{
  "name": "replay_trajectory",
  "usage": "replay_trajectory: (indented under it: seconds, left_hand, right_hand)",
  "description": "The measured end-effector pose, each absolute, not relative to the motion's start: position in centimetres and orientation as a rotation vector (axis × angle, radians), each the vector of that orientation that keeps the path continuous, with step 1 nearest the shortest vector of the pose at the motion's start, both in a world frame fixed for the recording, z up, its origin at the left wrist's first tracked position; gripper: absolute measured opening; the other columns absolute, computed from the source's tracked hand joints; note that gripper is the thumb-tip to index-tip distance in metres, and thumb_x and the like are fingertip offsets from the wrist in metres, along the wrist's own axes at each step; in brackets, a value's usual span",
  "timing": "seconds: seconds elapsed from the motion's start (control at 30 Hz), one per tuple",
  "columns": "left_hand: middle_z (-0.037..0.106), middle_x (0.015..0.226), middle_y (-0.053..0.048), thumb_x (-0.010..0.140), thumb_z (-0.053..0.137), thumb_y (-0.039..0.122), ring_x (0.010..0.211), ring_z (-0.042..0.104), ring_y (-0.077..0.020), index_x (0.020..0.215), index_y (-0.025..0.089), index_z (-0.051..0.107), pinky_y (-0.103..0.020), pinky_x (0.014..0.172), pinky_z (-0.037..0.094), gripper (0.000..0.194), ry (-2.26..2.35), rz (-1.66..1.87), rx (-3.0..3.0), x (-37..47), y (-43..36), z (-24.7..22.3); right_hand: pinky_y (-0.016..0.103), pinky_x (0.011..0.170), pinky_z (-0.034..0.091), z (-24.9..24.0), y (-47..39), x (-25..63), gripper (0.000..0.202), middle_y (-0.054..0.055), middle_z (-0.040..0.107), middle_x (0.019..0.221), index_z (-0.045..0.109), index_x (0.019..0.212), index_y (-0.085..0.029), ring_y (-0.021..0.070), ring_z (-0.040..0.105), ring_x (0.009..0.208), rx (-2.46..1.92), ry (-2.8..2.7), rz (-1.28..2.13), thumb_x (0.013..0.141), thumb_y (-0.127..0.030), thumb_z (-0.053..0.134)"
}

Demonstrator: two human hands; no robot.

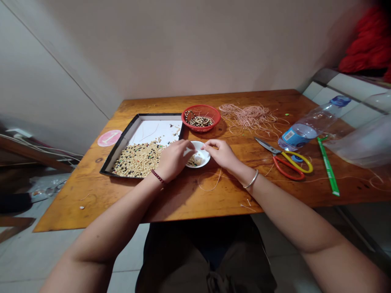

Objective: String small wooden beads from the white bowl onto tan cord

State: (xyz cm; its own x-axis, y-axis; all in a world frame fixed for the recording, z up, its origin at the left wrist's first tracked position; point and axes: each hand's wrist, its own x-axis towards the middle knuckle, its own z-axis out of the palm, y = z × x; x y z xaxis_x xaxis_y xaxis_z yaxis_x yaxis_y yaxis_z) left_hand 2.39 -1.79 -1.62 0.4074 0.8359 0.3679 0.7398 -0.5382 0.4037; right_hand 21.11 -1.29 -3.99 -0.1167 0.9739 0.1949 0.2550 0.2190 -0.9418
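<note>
My left hand (176, 158) is over the left rim of a small white bowl (198, 145), fingers pinched; what they hold is too small to make out. My right hand (220, 152) is at the bowl's right rim, thumb and forefinger pressed together. A thin thread (210, 189) loops on the table just below that hand. Small beads (193, 162) lie in the bowl. To the left, a black-edged tray (106, 166) holds many cream, dark and green beads (139, 159). Behind the bowl stands a red basket (200, 128) with strung beads.
A tangle of pink cord (249, 116) lies at the back. Scissors (282, 156) with red and yellow handles, a plastic bottle (301, 132) and a green packet (329, 169) are on the right. A round pink label (109, 138) is left of the tray.
</note>
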Motion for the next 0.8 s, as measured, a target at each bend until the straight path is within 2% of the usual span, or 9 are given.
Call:
replay_trajectory:
  seconds: [0.1, 0.2, 0.3, 0.57, 0.7, 0.8]
  left_hand:
    - [0.068, 0.103, -0.01, 0.088, 0.059, 0.041, 0.092, 0.063, -0.025, 0.101, 0.018, 0.067, -0.034, 0.08, 0.04, 0.027, 1.248, 0.445, 2.731, 2.2, -1.9, -1.7]
    - [0.063, 0.119, -0.013, 0.09, 0.057, 0.043, 0.106, 0.061, -0.0283, 0.116, 0.016, 0.06, -0.036, 0.085, 0.039, 0.039, 1.225, 0.308, 2.886, 2.1, -2.1, -1.6]
    - [0.058, 0.127, -0.014, 0.09, 0.057, 0.045, 0.108, 0.06, -0.0276, 0.118, 0.012, 0.056, -0.035, 0.084, 0.04, 0.043, 1.263, 0.243, 2.983, 2.1, -2.5, -1.4]
    - [0.067, 0.101, -0.01, 0.092, 0.052, 0.041, 0.089, 0.064, -0.0245, 0.102, 0.013, 0.059, -0.035, 0.077, 0.038, 0.03, 1.318, 0.164, 2.967, 2.3, -2.6, -1.2]
    - [0.07, 0.092, -0.004, 0.091, 0.054, 0.032, 0.083, 0.065, -0.0222, 0.092, 0.017, 0.064, -0.036, 0.08, 0.036, 0.018, 1.267, 0.227, 2.869, 2.3, -2.3, -1.6]
    - [0.072, 0.09, -0.004, 0.089, 0.057, 0.031, 0.082, 0.065, -0.0219, 0.088, 0.016, 0.065, -0.036, 0.08, 0.035, 0.016, 1.26, 0.282, 2.827, 2.2, -2.2, -1.8]
  right_hand:
    - [0.028, 0.07, 0.042, -3.9, -1.3, 21.0, 0.024, 0.005, 0.068, 0.076, 0.068, 0.075, -0.014, 0.0163, 0.058, 0.072, -1.176, -1.559, 0.978, 0.08, -0.035, 0.058]
    - [0.028, 0.071, 0.043, -3.8, -1.6, 20.9, 0.025, 0.006, 0.068, 0.078, 0.069, 0.078, -0.014, 0.0168, 0.059, 0.074, -1.147, -1.607, 0.938, 0.082, -0.035, 0.057]
    - [0.028, 0.072, 0.044, -3.5, -2.0, 20.7, 0.026, 0.006, 0.069, 0.079, 0.07, 0.08, -0.014, 0.0168, 0.061, 0.076, -1.135, -1.635, 0.901, 0.084, -0.035, 0.056]
    - [0.026, 0.067, 0.043, -3.2, -2.5, 20.4, 0.025, 0.006, 0.069, 0.08, 0.069, 0.081, -0.014, 0.0158, 0.06, 0.072, -1.151, -1.671, 0.89, 0.085, -0.035, 0.056]
    - [0.027, 0.07, 0.043, -3.5, -2.1, 20.5, 0.026, 0.005, 0.068, 0.078, 0.069, 0.079, -0.014, 0.0155, 0.059, 0.074, -1.111, -1.636, 0.925, 0.084, -0.035, 0.056]
    - [0.027, 0.072, 0.043, -3.6, -1.9, 20.6, 0.025, 0.004, 0.067, 0.076, 0.069, 0.077, -0.013, 0.0149, 0.058, 0.073, -1.089, -1.604, 0.967, 0.083, -0.035, 0.057]
